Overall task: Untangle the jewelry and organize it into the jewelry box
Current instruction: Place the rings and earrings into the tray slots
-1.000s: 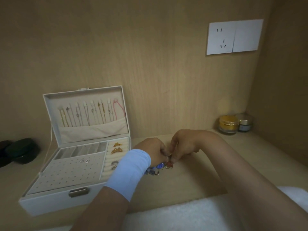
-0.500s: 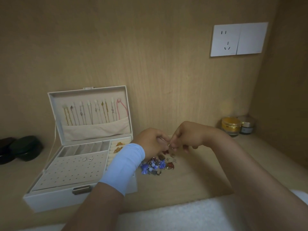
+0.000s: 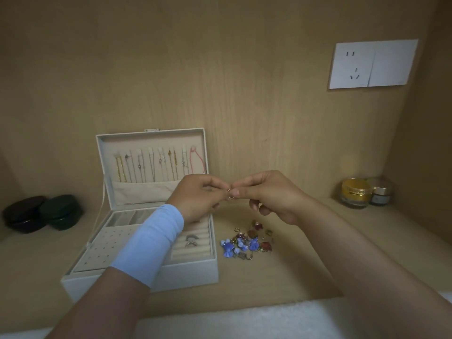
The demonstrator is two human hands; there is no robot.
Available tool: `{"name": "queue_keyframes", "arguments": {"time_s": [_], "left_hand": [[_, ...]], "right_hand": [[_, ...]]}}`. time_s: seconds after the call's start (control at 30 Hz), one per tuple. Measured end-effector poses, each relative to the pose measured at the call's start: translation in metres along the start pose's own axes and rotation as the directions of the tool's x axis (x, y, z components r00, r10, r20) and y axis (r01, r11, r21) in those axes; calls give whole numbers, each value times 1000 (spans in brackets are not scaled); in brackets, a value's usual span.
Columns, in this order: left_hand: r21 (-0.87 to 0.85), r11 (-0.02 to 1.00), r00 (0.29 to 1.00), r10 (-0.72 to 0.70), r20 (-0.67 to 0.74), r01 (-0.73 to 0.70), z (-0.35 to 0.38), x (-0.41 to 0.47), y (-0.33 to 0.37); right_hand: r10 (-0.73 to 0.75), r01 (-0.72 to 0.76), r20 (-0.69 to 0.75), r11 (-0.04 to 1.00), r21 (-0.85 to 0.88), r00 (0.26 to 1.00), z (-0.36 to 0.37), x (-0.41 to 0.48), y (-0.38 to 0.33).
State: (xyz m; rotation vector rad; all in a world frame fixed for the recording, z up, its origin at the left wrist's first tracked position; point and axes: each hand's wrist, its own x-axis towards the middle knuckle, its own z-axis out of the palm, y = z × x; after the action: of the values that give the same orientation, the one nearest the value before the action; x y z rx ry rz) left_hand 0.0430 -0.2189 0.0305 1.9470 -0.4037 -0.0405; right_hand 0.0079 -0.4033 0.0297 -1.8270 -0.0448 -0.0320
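Between left hand (image 3: 195,196), right hand (image 3: 271,194): small thin hoop (image 3: 230,194).

Two bare forearms, light blue wristband (image 3: 149,245) on the left wrist, right wrist unclothed

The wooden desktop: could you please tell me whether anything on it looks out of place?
Yes: a tangled heap of blue, red and gold jewelry lies loose on the wooden desktop, right of the open white jewelry box, not in any compartment. The left hand and right hand pinch a small metal ring between them.
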Motion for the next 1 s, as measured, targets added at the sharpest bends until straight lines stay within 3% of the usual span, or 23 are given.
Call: {"name": "queue_keyframes", "arguments": {"time_s": [0.17,0.33,0.47,0.57,0.7,0.8,1.0], "left_hand": [[-22,1000,1000,-5,4,5,-23,-4,-8],[40,997,995,56,87,-60,-38,0,-7],[22,995,995,93,28,-93,-52,6,-12],[-38,995,995,94,-32,-95,-64,6,-16],[-80,994,987,59,-150,-72,-72,9,-23],[-60,997,987,45,-154,-55,-73,14,-32],[246,968,992,66,-104,-39,-73,23,-41]], "right_hand": [[-60,54,-87,996,-68,994,29,0,-5],[-232,185,-217,959,-217,948,44,3,-7],[-334,256,-219,912,-322,917,58,16,-18],[-297,242,-238,941,-235,925,64,30,-27],[-307,280,-154,944,-175,939,73,44,-29],[-346,317,-141,929,-192,928,78,50,-26],[-396,298,-116,827,-476,911,83,60,-8]]}}
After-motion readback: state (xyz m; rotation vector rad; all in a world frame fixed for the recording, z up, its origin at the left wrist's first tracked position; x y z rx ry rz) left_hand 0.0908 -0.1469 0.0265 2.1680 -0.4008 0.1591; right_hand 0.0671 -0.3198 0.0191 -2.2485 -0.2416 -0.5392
